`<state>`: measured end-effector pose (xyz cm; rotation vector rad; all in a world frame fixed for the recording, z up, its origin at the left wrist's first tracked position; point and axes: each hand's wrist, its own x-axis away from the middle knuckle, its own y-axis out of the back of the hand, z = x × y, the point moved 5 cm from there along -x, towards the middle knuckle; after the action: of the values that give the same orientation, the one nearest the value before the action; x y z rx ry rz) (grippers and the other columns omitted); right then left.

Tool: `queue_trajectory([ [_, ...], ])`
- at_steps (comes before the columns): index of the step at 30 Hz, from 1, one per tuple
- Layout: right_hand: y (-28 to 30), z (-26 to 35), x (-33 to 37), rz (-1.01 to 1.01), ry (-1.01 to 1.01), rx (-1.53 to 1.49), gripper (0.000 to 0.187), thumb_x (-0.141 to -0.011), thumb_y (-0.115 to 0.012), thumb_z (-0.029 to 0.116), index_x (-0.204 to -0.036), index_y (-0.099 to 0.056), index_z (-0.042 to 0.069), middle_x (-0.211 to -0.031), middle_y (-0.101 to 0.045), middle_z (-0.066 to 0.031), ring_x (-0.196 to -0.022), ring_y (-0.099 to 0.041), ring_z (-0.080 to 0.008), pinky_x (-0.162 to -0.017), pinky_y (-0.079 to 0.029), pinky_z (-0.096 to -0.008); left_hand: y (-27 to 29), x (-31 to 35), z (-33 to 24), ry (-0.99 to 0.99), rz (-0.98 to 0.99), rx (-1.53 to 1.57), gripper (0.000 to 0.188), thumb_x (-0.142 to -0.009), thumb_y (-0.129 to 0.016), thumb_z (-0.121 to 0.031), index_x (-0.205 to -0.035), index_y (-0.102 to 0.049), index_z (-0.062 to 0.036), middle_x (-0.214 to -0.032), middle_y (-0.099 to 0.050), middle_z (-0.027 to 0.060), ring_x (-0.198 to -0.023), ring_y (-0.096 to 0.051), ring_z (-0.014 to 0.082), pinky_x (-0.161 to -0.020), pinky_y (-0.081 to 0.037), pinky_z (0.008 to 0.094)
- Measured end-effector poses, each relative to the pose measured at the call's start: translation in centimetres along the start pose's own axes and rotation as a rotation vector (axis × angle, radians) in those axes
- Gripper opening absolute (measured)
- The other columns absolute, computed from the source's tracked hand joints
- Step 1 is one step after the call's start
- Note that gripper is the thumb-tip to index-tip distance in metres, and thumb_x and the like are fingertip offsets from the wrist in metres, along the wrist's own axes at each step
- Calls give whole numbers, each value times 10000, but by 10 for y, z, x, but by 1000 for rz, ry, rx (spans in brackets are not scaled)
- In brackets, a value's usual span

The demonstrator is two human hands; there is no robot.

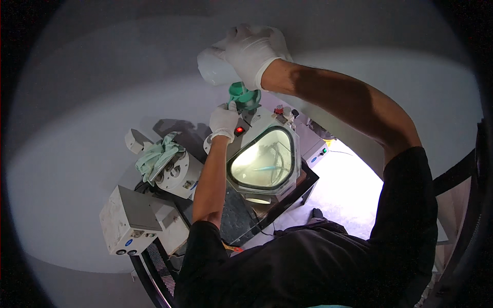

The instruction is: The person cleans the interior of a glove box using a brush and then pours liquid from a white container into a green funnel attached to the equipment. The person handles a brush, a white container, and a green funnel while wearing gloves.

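My gloved right hand (250, 55) is closed on a white plastic container (215, 68), held high and tipped toward the left. Just below the container's lower edge stands a green funnel-like cup (242, 95) on top of a white cabinet (263, 121). My gloved left hand (224, 122) is at the near left side of that cup, its fingers closed at the cup's rim. Whether anything runs out of the container cannot be seen. Next to my left wrist a red switch (240, 130) glows on the cabinet.
The cabinet has a lit, rounded triangular window (264, 159). To the left stand a round white machine (179, 174) with a pale green cloth (160, 156) over it, and a white control box (131, 215). A dark bench top (237, 218) lies in front. Grey walls surround the corner.
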<state>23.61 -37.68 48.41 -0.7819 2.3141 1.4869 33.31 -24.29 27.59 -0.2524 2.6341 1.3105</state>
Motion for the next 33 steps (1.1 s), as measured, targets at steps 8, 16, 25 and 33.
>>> queue_trajectory([
  [8,-8,1,-3,-63,1,29,1027,-584,-907,271,-1492,-437,361,-1325,-524,-173,-1224,-517,-371,-874,-497,-688,1,6,-5,-23,7,13,474,-973,-539,-483,-1075,-744,-68,-1014,-721,245,-1008,-673,450,-870,-524,499],
  [16,-5,1,-4,-13,8,-7,1006,-608,-897,266,-1494,-431,371,-1324,-521,-164,-1258,-503,-356,-889,-503,-660,-2,2,-2,-41,36,23,457,-969,-552,-460,-1126,-738,-74,-1029,-721,239,-1018,-672,444,-876,-524,494],
  [25,-3,4,-3,3,-6,28,1064,-591,-904,282,-1520,-396,393,-1318,-530,-157,-1241,-501,-361,-830,-524,-635,-8,-2,10,-27,0,68,469,-967,-557,-465,-1099,-736,-52,-1034,-716,249,-1029,-667,447,-866,-519,501],
  [33,-9,4,-3,-106,17,60,1060,-590,-890,268,-1525,-402,369,-1315,-531,-174,-1241,-498,-369,-822,-511,-669,-7,1,11,-46,-33,91,486,-962,-553,-483,-1068,-737,-46,-1018,-715,257,-1023,-668,451,-867,-519,514],
])
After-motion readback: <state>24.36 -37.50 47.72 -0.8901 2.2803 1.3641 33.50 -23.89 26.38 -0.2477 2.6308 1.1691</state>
